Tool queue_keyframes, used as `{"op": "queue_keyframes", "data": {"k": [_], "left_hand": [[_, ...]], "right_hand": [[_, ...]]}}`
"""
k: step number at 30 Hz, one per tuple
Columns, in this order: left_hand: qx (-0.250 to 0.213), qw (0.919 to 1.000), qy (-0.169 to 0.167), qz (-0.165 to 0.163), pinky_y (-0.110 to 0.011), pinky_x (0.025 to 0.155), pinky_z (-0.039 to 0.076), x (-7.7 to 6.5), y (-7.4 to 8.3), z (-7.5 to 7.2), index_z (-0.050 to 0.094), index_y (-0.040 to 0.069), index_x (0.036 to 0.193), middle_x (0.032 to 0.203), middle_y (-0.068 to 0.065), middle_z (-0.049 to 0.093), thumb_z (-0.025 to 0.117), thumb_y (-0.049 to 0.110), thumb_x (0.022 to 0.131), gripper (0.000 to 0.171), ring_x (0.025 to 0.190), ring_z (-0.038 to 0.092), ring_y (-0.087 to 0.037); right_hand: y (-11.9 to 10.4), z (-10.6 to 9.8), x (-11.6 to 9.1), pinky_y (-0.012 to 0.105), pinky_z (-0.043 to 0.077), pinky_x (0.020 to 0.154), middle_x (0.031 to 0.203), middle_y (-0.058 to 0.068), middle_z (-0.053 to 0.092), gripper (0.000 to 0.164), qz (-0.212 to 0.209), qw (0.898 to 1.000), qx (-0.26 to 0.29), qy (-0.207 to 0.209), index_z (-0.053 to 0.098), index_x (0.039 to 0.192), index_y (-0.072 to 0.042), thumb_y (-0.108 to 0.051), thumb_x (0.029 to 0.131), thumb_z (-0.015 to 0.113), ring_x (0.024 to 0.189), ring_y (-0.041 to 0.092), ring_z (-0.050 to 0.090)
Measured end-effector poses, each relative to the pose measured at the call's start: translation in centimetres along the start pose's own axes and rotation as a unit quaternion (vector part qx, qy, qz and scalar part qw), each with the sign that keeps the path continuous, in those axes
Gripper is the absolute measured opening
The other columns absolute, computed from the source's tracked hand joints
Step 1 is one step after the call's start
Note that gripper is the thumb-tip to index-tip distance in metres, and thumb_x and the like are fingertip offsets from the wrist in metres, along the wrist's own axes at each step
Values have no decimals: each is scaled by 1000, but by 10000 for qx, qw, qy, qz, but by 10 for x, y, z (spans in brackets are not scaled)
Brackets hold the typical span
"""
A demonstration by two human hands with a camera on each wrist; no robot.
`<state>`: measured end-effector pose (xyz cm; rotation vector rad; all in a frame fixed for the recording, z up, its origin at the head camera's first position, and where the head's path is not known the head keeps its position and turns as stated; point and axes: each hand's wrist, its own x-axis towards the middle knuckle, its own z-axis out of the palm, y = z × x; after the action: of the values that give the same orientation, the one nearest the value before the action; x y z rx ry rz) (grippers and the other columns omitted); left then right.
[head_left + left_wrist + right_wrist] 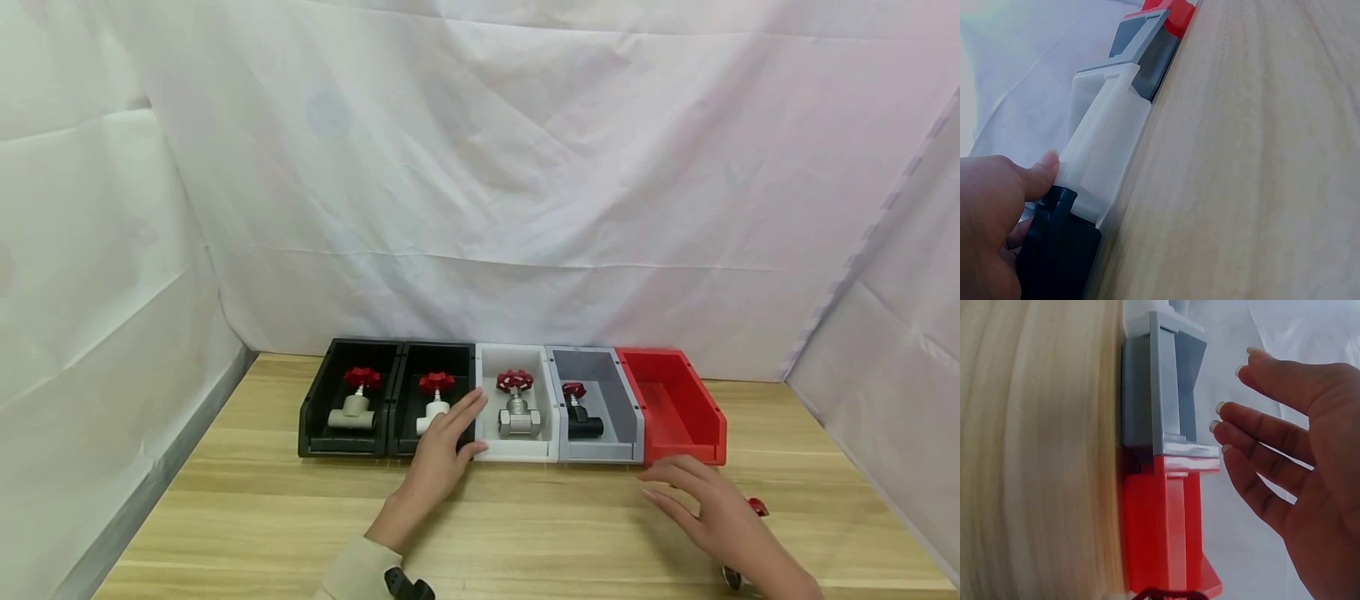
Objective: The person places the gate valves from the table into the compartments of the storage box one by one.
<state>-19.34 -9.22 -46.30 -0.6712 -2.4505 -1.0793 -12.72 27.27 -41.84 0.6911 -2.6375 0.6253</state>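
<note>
My left hand (435,462) rests at the shared wall of the second black bin (401,400) and the white bin (483,446), fingers stretched out. In the left wrist view its thumb (1044,172) is at the white bin's front rim. A white valve (431,410) with a red handwheel lies beside those fingers, partly hidden by them. My right hand (708,508) hovers, fingers loosely bent and holding nothing, in front of the red bin (678,412). Behind its wrist, a red handle (757,506) and a metal part (731,577) peek out from the table, mostly hidden.
The bins stand in a row along the back of the wooden table (555,525). A beige valve (354,412) lies in the leftmost black bin (315,425), a metal valve (517,417) in the white one, a black valve (585,423) in the grey bin (626,425). White cloth (480,208) hangs behind.
</note>
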Motion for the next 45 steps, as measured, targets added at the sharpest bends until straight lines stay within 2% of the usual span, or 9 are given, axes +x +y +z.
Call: {"op": "queue_keyframes", "data": {"k": [6,13,19,24,28,32,40,45], "left_hand": [[24,10000,22,48,-43,91,45,0,-1,1,45,21,145,149,5,38,75,15,82,70,102,54,-24],[48,10000,37,79,-48,96,41,0,-2,2,46,20,144,149,4,39,75,16,81,69,108,54,-29],[70,9999,61,76,-47,94,42,0,-2,2,46,21,144,149,4,39,75,16,81,70,104,55,-28],[67,9999,69,91,-50,100,37,-1,-3,2,45,20,144,149,4,39,74,16,81,69,110,54,-28],[51,9999,66,113,-49,98,39,-1,-3,3,46,20,144,149,4,40,75,16,81,69,109,55,-28],[78,9999,91,93,-46,94,43,-1,-4,3,46,21,144,149,5,40,75,16,80,70,101,55,-25],[73,9999,41,68,-44,91,45,0,-3,3,45,21,144,149,6,39,75,16,81,71,100,54,-25],[80,9999,35,53,-45,92,44,0,-3,3,45,21,145,149,6,38,75,15,81,71,101,54,-26]], "right_hand": [[5,-2,-9,25,54,69,100,-21,60,41,145,9999,38,10,69,100,-33,-19,67,89,86,2,57],[9,-7,-20,22,50,57,98,-16,61,37,379,9992,107,-41,71,100,-28,-16,69,87,80,9,54],[18,-14,-28,25,54,64,100,-17,60,33,656,9977,-92,-152,71,100,-27,-16,72,85,83,9,56],[25,-20,-34,24,54,68,98,-16,62,32,678,9970,-356,-82,71,99,-27,-19,71,86,84,6,58],[30,-24,-41,16,50,65,93,-13,63,36,630,9979,-163,7,71,99,-27,-14,70,86,77,3,56],[34,-28,-49,9,46,68,93,-12,63,36,684,9976,-1,55,71,99,-28,-12,70,86,76,1,55],[42,-36,-63,6,43,71,93,-14,64,34,813,9964,18,225,72,99,-29,-14,71,85,78,-1,58],[44,-43,-68,8,45,67,89,-16,63,29,1198,9923,-193,239,72,93,-30,-19,70,86,78,0,59]]}}
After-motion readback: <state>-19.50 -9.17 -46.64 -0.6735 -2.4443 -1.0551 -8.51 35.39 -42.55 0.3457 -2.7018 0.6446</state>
